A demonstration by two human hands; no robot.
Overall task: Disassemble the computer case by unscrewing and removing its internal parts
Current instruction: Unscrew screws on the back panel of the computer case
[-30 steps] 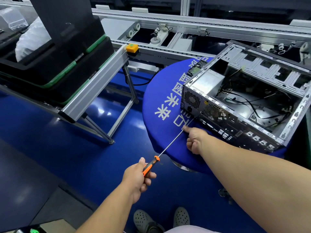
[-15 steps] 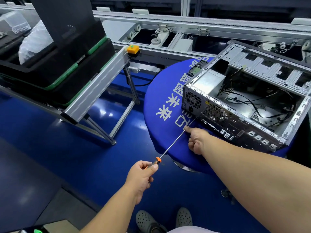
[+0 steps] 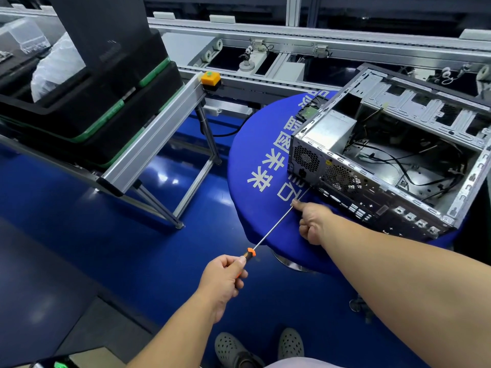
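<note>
An open metal computer case [image 3: 345, 179] lies on its side on a round blue table [image 3: 255, 144], its perforated rear panel facing me. A silver power supply [image 3: 329, 131] and loose black cables sit inside. A long screwdriver [image 3: 273, 227] with an orange and black handle runs from my left hand [image 3: 223, 280] up to the lower left corner of the rear panel. My left hand grips the handle. My right hand [image 3: 313, 221] rests at the table's edge, its index fingertip against the shaft near the tip and its other fingers curled.
A conveyor frame [image 3: 148, 139] on the left carries stacked black trays [image 3: 87, 112] with green edges. An orange button box [image 3: 210, 77] sits on its far corner. A roller conveyor line runs across the back. My shoes [image 3: 233, 349] stand on the blue floor below.
My left hand has shifted its grip around the screwdriver handle, as in turning it. The tip stays at the same corner of the rear panel, and my right hand has barely moved.
</note>
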